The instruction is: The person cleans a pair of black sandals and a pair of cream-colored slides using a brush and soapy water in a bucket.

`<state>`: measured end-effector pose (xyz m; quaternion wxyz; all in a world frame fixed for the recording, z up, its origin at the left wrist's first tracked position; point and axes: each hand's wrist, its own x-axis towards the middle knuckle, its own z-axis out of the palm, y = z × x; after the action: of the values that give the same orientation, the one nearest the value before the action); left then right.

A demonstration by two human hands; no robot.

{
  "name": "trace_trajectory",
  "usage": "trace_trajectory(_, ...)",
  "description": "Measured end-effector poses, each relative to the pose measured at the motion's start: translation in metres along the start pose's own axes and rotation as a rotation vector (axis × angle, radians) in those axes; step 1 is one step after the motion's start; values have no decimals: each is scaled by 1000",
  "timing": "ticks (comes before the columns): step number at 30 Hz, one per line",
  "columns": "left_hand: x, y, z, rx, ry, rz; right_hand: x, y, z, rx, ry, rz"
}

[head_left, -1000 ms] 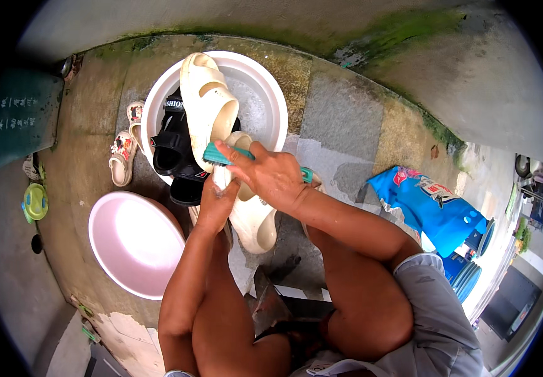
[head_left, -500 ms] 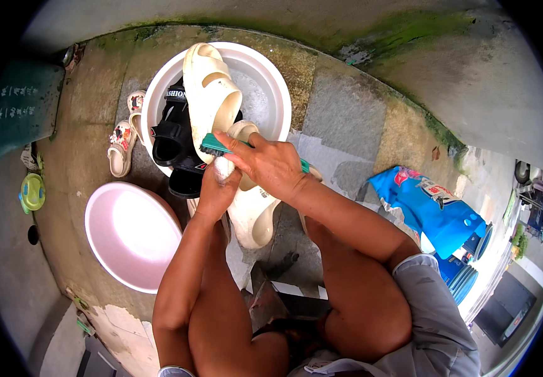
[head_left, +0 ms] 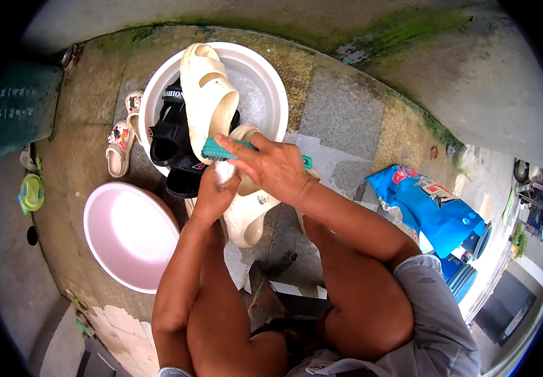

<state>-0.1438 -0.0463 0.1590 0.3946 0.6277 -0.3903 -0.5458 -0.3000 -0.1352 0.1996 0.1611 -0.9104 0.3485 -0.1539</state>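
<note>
Right hand: the right hand (head_left: pixel 277 166) is closed around a teal plastic scrubbing brush (head_left: pixel 221 149), fingers wrapped over its back; the brush head sticks out to the left of the knuckles and its handle end shows at the wrist side. The bristles press down on the slipper beneath.

Left hand: the left hand (head_left: pixel 215 191) grips the cream-coloured moulded rubber slipper (head_left: pixel 246 210) from its left side, fingers curled round the edge, just below the brush.

Slipper being scrubbed: it lies tilted, its upper end resting against the near rim of the white round plastic basin (head_left: pixel 265 81), its lower end pointing toward the person's knees above the wet paved ground (head_left: pixel 340 119).

White basin: it stands on the ground toward the far side, near the mossy kerb. Inside it a second cream rubber slipper (head_left: pixel 207 94) lies sole up, propped across the left half, and black strapped sandals (head_left: pixel 172 135) hang over the near-left rim.

Pink basin: a pale pink round plastic basin (head_left: pixel 130 235) sits on the ground to the left of the left forearm, just apart from the white basin.

Small shoes: a pair of small white children's clogs with red pictures (head_left: pixel 120 147) lies on the ground, just beside the left wall of the white basin.

Blue bag: a bright blue plastic bag with printed front (head_left: pixel 425 207) lies on the ground to the right of the right forearm, well apart from both basins.

Legs: the person's bare knees fill the lower middle, with grey shorts (head_left: pixel 438 314) at the lower right.
</note>
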Motion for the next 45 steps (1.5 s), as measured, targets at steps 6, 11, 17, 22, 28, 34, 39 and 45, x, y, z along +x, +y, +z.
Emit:
trace_trajectory(6,-4,-8,-1,-107,-10,-46,-3,-1,5,72,5,10)
trace_trajectory(11,-2,10,-2,-299,-81,-317,13,23,2,-39,-11,117)
trace_trajectory(17,0,30,-13,-388,-109,-300,-1,58,-28,528,-60,329)
trace_trajectory(22,0,25,-10,-264,-84,-257,-6,78,-37,499,-176,337)
trace_trajectory(28,0,7,-11,-54,-125,-172,7,59,-34,342,-256,162)
trace_trajectory(34,2,1,-5,-90,-145,-131,1,83,-31,337,-252,108)
trace_trajectory(39,-1,-5,-11,12,-169,-127,-1,52,-27,302,-235,71)
trace_trajectory(45,-4,8,-14,-80,-144,-167,-15,88,-31,379,-283,233)
